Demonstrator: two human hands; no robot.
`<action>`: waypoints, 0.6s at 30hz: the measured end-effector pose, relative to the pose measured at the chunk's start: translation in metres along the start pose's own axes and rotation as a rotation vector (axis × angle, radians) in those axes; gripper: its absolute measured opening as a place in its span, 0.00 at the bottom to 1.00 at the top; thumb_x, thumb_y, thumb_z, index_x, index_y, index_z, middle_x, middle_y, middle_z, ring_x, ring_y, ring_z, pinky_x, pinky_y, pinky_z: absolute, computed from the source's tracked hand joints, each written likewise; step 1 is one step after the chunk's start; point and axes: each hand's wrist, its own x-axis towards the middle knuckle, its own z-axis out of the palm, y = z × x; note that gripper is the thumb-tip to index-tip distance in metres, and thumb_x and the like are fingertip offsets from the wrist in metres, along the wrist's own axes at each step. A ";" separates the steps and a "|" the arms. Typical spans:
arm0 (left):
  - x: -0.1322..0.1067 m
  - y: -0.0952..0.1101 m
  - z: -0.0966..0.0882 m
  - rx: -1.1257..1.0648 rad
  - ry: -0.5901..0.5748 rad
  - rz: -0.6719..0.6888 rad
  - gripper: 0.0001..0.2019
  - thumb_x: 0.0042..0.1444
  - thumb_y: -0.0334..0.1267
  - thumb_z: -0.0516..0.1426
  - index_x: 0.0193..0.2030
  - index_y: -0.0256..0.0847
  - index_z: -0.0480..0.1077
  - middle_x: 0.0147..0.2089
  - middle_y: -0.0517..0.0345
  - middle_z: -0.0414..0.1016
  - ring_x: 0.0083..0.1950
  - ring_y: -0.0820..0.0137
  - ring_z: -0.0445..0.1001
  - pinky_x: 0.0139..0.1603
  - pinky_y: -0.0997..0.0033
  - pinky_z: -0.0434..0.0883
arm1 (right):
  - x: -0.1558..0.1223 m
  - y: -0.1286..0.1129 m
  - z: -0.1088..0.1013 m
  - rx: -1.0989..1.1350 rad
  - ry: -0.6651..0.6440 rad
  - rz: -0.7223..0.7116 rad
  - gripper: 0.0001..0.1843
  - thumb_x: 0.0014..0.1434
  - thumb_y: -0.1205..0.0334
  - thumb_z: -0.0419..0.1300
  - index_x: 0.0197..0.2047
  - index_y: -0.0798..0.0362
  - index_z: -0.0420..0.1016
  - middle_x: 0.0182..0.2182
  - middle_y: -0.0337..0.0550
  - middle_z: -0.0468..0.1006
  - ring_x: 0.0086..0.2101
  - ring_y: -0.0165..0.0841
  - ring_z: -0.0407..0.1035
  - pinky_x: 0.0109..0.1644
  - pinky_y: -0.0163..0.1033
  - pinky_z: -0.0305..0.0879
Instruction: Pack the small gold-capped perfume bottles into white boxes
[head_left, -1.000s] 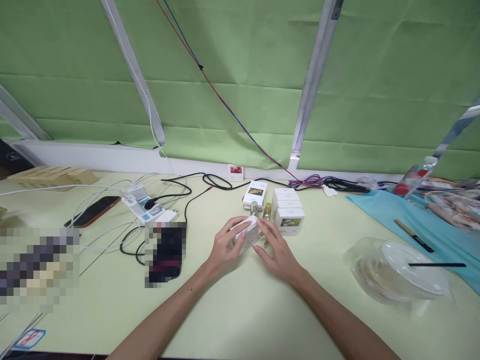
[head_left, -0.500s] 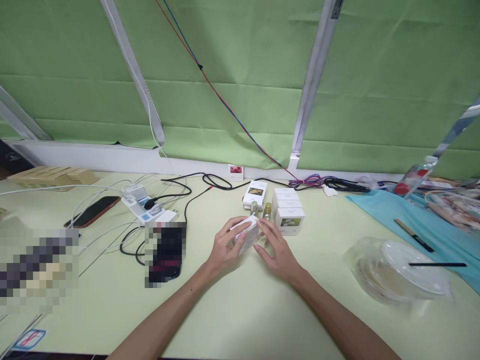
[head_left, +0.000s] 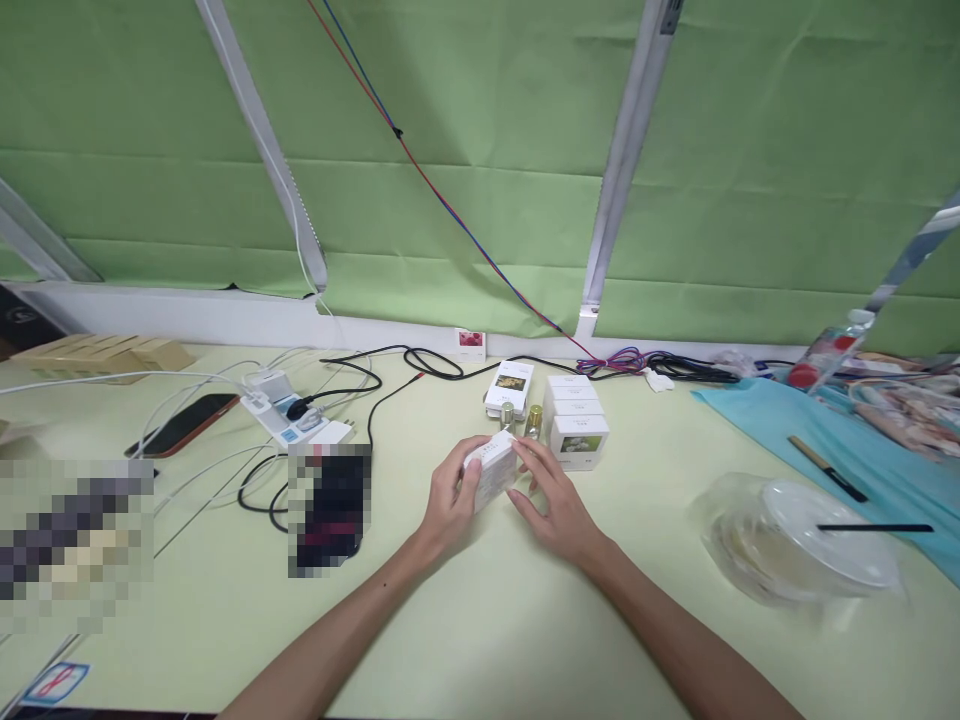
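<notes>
A small white carton point(head_left: 493, 474) with fine print on its side is tilted just above the table, between my hands. My left hand point(head_left: 447, 505) grips it from the left, thumb on the near face and fingers behind. My right hand point(head_left: 559, 510) has its fingertips at the carton's upper right edge, its thumb held apart. Right behind the carton stand two small glass bottles, one with a silvery-green cap point(head_left: 508, 412) and one with a gold cap point(head_left: 534, 415). To their right is a row of several white cartons point(head_left: 577, 440). A flat white box with a dark picture point(head_left: 510, 385) lies behind the bottles.
At left are a power strip point(head_left: 289, 415) with cables, a phone point(head_left: 187, 425) and a blurred-out dark item point(head_left: 330, 510). On the right lie a bagged white-lidded container point(head_left: 810, 540), a knife point(head_left: 829, 470) on blue cloth point(head_left: 750, 410), and a bottle point(head_left: 829, 350).
The fingers of my left hand have slid off the carton's upper face and its thumb has shifted left, showing more print. My right hand stays nearly where it was.
</notes>
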 end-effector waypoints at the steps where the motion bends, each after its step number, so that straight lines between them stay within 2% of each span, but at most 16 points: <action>1: 0.000 0.000 0.000 0.001 -0.001 -0.013 0.20 0.71 0.49 0.45 0.55 0.38 0.70 0.52 0.48 0.77 0.50 0.63 0.76 0.47 0.68 0.71 | 0.000 0.000 0.000 0.001 -0.001 0.002 0.36 0.68 0.64 0.56 0.75 0.40 0.49 0.67 0.51 0.60 0.55 0.43 0.69 0.42 0.44 0.77; 10: 0.000 0.001 0.000 0.022 -0.017 -0.036 0.22 0.71 0.51 0.45 0.56 0.38 0.70 0.52 0.47 0.77 0.50 0.63 0.76 0.48 0.67 0.71 | 0.000 0.000 0.001 -0.010 -0.002 0.012 0.36 0.69 0.64 0.56 0.75 0.39 0.48 0.68 0.50 0.59 0.52 0.41 0.72 0.43 0.44 0.78; 13: 0.000 0.001 0.000 0.028 -0.013 -0.022 0.22 0.71 0.51 0.45 0.55 0.38 0.70 0.51 0.47 0.78 0.49 0.63 0.76 0.47 0.67 0.72 | 0.000 0.000 0.002 -0.037 -0.016 0.015 0.36 0.69 0.63 0.55 0.76 0.40 0.46 0.70 0.50 0.56 0.54 0.42 0.71 0.50 0.49 0.77; 16: -0.001 0.001 0.000 0.021 -0.020 -0.001 0.21 0.71 0.50 0.46 0.55 0.38 0.70 0.51 0.47 0.78 0.49 0.63 0.76 0.47 0.68 0.72 | -0.001 0.001 0.004 -0.073 -0.030 -0.003 0.37 0.70 0.62 0.54 0.76 0.41 0.44 0.71 0.48 0.56 0.65 0.44 0.62 0.59 0.51 0.72; 18: -0.001 0.001 0.000 0.016 -0.022 0.006 0.20 0.71 0.49 0.46 0.55 0.38 0.70 0.52 0.47 0.78 0.49 0.63 0.76 0.47 0.68 0.72 | -0.002 0.002 0.005 -0.091 -0.033 -0.017 0.37 0.70 0.62 0.54 0.77 0.41 0.43 0.71 0.47 0.58 0.67 0.43 0.58 0.64 0.52 0.69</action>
